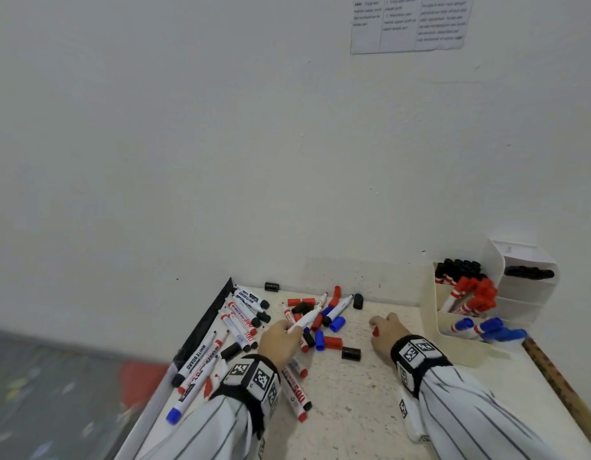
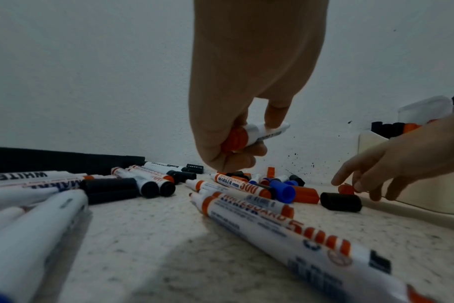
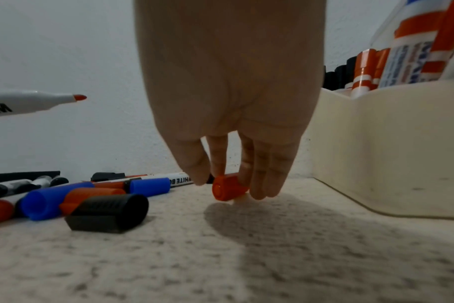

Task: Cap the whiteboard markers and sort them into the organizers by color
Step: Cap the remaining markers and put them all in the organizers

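My left hand (image 1: 280, 336) grips an uncapped red whiteboard marker (image 1: 307, 318) above the pile, its tip pointing up and right; the left wrist view shows my fingers curled round its red end (image 2: 236, 139). That marker's red tip (image 3: 79, 97) shows at the left of the right wrist view. My right hand (image 1: 385, 328) is down on the table and pinches a loose red cap (image 3: 228, 188) between thumb and fingers; the cap (image 1: 375, 332) peeks out under the hand. Loose red, blue and black caps and markers (image 1: 324, 322) lie between the hands.
A cream tiered organizer (image 1: 460, 343) stands at the right, with black, red and blue markers in separate tiers. More markers (image 1: 244, 313) lie along the table's left edge. A black cap (image 1: 350, 353) lies near my right wrist. The wall is close behind.
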A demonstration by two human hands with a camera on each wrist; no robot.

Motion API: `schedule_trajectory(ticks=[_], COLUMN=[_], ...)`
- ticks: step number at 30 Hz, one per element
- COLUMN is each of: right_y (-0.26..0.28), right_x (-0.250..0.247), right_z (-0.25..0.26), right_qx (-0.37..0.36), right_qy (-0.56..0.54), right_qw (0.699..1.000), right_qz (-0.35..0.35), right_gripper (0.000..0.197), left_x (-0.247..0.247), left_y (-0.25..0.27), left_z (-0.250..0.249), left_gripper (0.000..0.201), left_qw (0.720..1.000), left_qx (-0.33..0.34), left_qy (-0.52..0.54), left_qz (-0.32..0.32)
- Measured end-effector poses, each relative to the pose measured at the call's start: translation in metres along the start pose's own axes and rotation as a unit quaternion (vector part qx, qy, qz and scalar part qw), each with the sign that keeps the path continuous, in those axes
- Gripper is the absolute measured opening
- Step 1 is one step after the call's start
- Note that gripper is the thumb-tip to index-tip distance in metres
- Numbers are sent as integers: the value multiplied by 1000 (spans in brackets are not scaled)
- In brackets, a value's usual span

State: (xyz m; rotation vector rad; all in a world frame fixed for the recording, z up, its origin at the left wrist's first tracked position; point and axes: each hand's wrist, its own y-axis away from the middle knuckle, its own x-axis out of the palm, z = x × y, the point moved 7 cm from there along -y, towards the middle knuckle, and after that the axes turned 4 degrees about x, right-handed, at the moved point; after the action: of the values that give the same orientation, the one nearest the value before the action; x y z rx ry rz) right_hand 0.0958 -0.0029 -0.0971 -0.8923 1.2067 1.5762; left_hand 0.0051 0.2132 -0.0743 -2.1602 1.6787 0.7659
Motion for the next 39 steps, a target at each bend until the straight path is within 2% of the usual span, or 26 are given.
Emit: schedule_trajectory(ticks=[3, 8, 11, 15, 18, 22, 26, 28, 31, 34, 39], right_y=[2, 7, 12, 21, 24, 29, 39, 41, 46, 52, 63], right_x=[-1, -3, -1, 0, -1, -1, -9, -14, -20, -20, -20], right_z=[-9, -19, -23, -26, -29, -29, -18, -7, 6, 13, 15], right_qx=[19, 25, 29, 36, 35, 30, -13, -65, -127, -156, -168], right_qy=[-3, -20, -15, -44, -44, -65, -187, -191, -185, -214, -272], right_qw=[1000, 999, 999, 998, 998, 997, 981, 977, 969, 958, 945], right_qz=[-9, -16, -4, 19, 22, 6, -53, -72, -107, -107, -68], right_gripper=[39, 13, 15, 30, 22, 25, 22, 28, 28, 28, 28], left_x=[6, 22, 29, 37, 40, 43, 43, 43, 44, 44, 46], left_y=[4, 13, 17, 23, 27, 30, 33, 34, 37, 38, 41], left_z=[0, -1, -2, -5, -8, -9, -8, -8, -8, -7, -8], left_gripper=[21, 24, 27, 29, 29, 30, 30, 30, 31, 30, 29], left_qw=[1000, 999, 999, 999, 999, 998, 998, 998, 998, 998, 998], left_qx=[0, -5, -2, 10, 20, 22, 21, 25, 29, 29, 36], left_qy=[11, 25, 13, -2, -12, -19, -20, -24, -32, -27, -23], left_qz=[4, 25, 33, 41, 48, 53, 50, 47, 52, 51, 48])
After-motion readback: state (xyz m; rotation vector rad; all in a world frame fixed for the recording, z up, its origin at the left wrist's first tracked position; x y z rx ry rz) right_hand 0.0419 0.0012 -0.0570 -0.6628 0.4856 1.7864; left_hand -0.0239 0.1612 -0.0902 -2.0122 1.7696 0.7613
